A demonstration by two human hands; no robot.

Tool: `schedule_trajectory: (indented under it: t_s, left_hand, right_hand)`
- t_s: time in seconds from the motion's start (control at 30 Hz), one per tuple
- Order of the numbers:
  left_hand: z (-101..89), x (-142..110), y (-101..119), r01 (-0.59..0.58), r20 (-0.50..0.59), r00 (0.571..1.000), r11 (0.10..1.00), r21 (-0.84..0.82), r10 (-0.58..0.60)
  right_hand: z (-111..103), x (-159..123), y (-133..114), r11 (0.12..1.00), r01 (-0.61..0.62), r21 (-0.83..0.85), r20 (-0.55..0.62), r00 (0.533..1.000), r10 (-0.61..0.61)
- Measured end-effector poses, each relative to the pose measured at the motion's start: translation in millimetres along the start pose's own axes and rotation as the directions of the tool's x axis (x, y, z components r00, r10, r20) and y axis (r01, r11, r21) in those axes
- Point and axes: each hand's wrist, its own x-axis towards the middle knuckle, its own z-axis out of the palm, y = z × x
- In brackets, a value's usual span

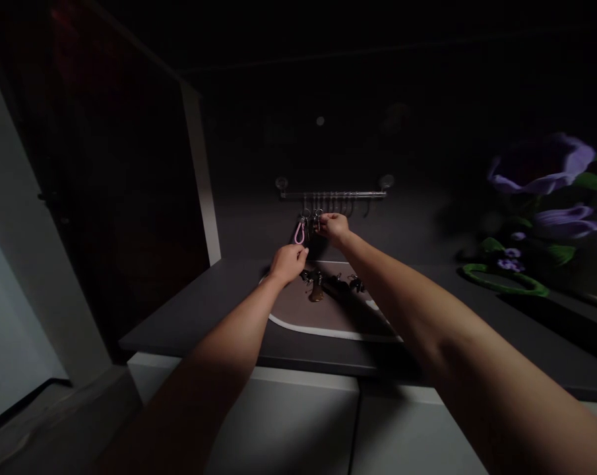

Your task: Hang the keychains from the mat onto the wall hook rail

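Observation:
My right hand [334, 226] pinches a key ring [318, 213] just below a clear rail [334, 194] with hooks on the wall. To its left, a pink strap loop [299, 233] dangles from another ring [305, 213] under the same rail. Lower down, my left hand [288, 262] is closed, thumb against the curled fingers, above the back-left part of a brownish mat [318, 320]. Whatever it may hold is hidden. Several dark bunches of keys [356, 284] lie on the mat, along with a brown, tag-like piece [316, 292].
A dark countertop [194, 297] tops white cabinets [298, 415]. Purple artificial flowers [565, 221] and a green ring [506, 280] are at the right. A dark door [105, 185] stands at the left. The room is dim, with strong shadows on the mat.

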Motion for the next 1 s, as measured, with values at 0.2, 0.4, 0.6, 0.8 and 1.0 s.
schedule_trajectory:
  t_s: [0.2, 0.4, 0.6, 0.8, 1.0]
  left_hand:
    - [-0.5, 1, -1, -0.016, -0.012, 1.0, 1.0, -0.009, 0.016]
    - [-2.9, -1, -2, -0.031, -0.011, 0.999, 0.999, -0.039, 0.03]
    - [-7.6, -2, -4, -0.021, 0.012, 1.0, 0.997, -0.068, 0.022]
    - [-15.1, -6, -3, -0.051, 0.1, 0.993, 0.987, -0.15, 0.067]
    - [-12.8, -9, -1, -0.086, 0.209, 0.97, 0.983, -0.164, 0.12]
  right_hand:
    - [-3, -6, 2, 0.998, -0.021, -0.06, 0.002, 1.0, 0.021]
    - [-8, -19, 3, 0.985, -0.064, -0.163, -0.075, 0.996, 0.052]
    - [-11, -46, -6, 0.981, -0.059, -0.186, -0.052, 0.997, 0.051]
    - [-21, -78, -1, 0.989, -0.042, -0.141, 0.066, 0.996, 0.052]
    - [-35, -97, 18, 0.978, -0.024, -0.205, 0.081, 0.996, 0.041]
